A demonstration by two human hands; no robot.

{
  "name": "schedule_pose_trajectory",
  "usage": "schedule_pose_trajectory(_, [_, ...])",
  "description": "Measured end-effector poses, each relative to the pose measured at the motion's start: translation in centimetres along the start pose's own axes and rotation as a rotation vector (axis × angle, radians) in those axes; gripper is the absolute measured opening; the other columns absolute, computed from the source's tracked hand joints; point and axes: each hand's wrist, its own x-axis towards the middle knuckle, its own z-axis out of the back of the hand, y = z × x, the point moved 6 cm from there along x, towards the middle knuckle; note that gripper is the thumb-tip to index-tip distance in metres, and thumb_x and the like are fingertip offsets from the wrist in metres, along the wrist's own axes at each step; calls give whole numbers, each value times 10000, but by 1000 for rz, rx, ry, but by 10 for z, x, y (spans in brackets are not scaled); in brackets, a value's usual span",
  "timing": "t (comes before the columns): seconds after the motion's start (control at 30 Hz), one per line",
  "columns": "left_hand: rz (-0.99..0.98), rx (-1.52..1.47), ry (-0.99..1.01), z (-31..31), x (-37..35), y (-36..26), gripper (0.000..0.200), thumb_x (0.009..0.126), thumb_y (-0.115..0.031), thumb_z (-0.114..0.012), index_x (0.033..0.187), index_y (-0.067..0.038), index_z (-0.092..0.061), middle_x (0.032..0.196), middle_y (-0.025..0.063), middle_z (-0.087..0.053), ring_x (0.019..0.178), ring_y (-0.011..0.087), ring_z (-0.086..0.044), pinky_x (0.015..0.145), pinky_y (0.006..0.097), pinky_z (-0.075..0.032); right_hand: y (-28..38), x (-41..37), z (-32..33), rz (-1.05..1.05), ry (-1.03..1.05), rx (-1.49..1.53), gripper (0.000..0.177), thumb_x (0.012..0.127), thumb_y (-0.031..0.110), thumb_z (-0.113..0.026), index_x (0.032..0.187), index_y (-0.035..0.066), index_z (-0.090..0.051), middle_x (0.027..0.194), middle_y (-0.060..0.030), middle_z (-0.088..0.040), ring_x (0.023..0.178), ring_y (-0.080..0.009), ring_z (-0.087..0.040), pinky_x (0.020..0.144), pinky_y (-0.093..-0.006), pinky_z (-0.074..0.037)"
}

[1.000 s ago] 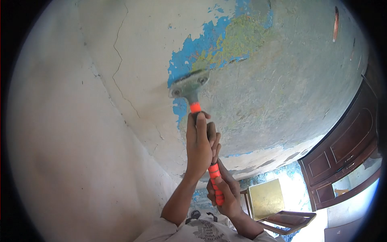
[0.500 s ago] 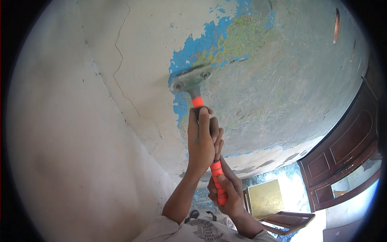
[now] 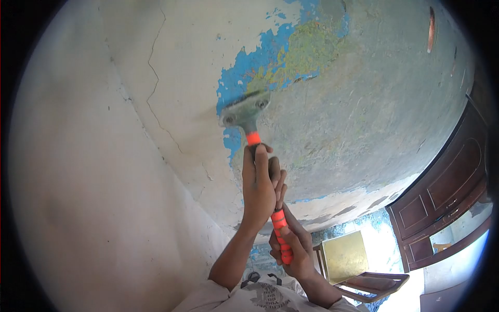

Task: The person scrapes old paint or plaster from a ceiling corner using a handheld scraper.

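Note:
A scraper [image 3: 245, 113] with a wide grey head and a red-orange handle lies against the wall [image 3: 332, 135], its blade edge at a patch of blue paint [image 3: 234, 78]. My left hand [image 3: 259, 182] is wrapped round the upper handle just below the head. Lower down, my right hand [image 3: 292, 242] grips the striped end of the same handle. Yellow-green patches [image 3: 314, 47] show beside the blue, and grey bare surface spreads to the right of the blade.
Pale wall with a thin crack [image 3: 150, 65] is at the left. A chair [image 3: 371, 286] and a yellowish panel [image 3: 344, 255] stand at the lower right, near a dark wooden cabinet [image 3: 436, 192]. A reddish mark [image 3: 431, 30] is at the upper right.
The scraper head and my left hand have moved slightly down, towards me. Both hands keep their hold on the handle.

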Motion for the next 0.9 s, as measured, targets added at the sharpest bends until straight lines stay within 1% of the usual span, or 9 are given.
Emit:
schedule_pose_trajectory(0.07, [-10, -1, 0, 2, 1, 3, 316, 1109, -416, -390, 1096, -105, -445, 589, -36, -324, 401, 53, -258, 315, 223, -227, 3, 3, -1, 14, 11, -8, 626, 1066, 280, -456, 1613, 51, -256, 741, -31, -516, 525, -70, -446, 479, -228, -381])
schedule_pose_trajectory(0.2, [-36, 18, -4, -11, 9, -16, 306, 1112, -404, -381, 1101, -103, -433, 580, -35, -316, 400, 54, -259, 314, 223, -225, 18, 10, -8, 58, 56, 8, 624, 1067, 285, -450, 1612, 50, -258, 755, -36, -518, 528, -71, -444, 471, -230, -381])
schedule_pose_trajectory(0.27, [-60, 14, 11, -11, 12, -17, 305, 1113, -402, -380, 1101, -102, -434, 574, -36, -311, 397, 54, -258, 312, 224, -223, 15, 8, -5, 37, 43, 11, 625, 1066, 282, -451, 1613, 51, -255, 759, -38, -518, 528, -73, -446, 471, -231, -382])
schedule_pose_trajectory(0.4, [-31, -15, 14, -3, 4, -1, 318, 1111, -411, -386, 1103, -97, -441, 568, -37, -317, 385, 55, -253, 308, 226, -223, 3, 1, 0, -6, 20, 32, 628, 1066, 284, -454, 1615, 58, -251, 765, -41, -517, 532, -76, -447, 471, -233, -383])
schedule_pose_trajectory(0.5, [-19, -5, 3, -12, 6, -18, 324, 1110, -417, -387, 1098, -98, -442, 570, -38, -320, 388, 51, -256, 307, 224, -223, 17, 2, -9, 15, 37, 49, 623, 1071, 288, -446, 1618, 64, -248, 774, -42, -516, 538, -76, -449, 472, -234, -386])
schedule_pose_trajectory(0.6, [-28, -20, 20, -11, 5, -17, 321, 1108, -413, -396, 1095, -97, -449, 574, -39, -320, 391, 50, -258, 307, 223, -224, 19, 1, -14, 15, 29, 4, 619, 1078, 298, -441, 1618, 66, -245, 784, -45, -520, 540, -74, -452, 474, -233, -393])
schedule_pose_trajectory(0.7, [4, -33, 5, -3, 1, -2, 314, 1108, -407, -403, 1097, -97, -459, 576, -40, -321, 394, 50, -260, 309, 224, -229, 7, -2, -4, 20, 12, -49, 612, 1084, 297, -434, 1618, 65, -245, 777, -44, -521, 534, -74, -453, 472, -229, -391])
schedule_pose_trajectory(0.8, [-4, -13, 9, -10, 6, -16, 313, 1108, -409, -401, 1098, -101, -455, 576, -37, -320, 394, 53, -256, 309, 225, -226, 19, 2, -11, 46, 24, -40, 611, 1086, 300, -436, 1616, 62, -249, 766, -37, -518, 525, -71, -445, 470, -222, -384])
schedule_pose_trajectory(0.9, [-59, -11, 20, -15, 11, -25, 315, 1108, -413, -397, 1095, -104, -454, 576, -36, -319, 392, 55, -257, 307, 227, -223, 25, 4, -17, 46, 28, 34, 603, 1089, 292, -428, 1615, 59, -248, 754, -31, -514, 518, -69, -438, 464, -221, -380])
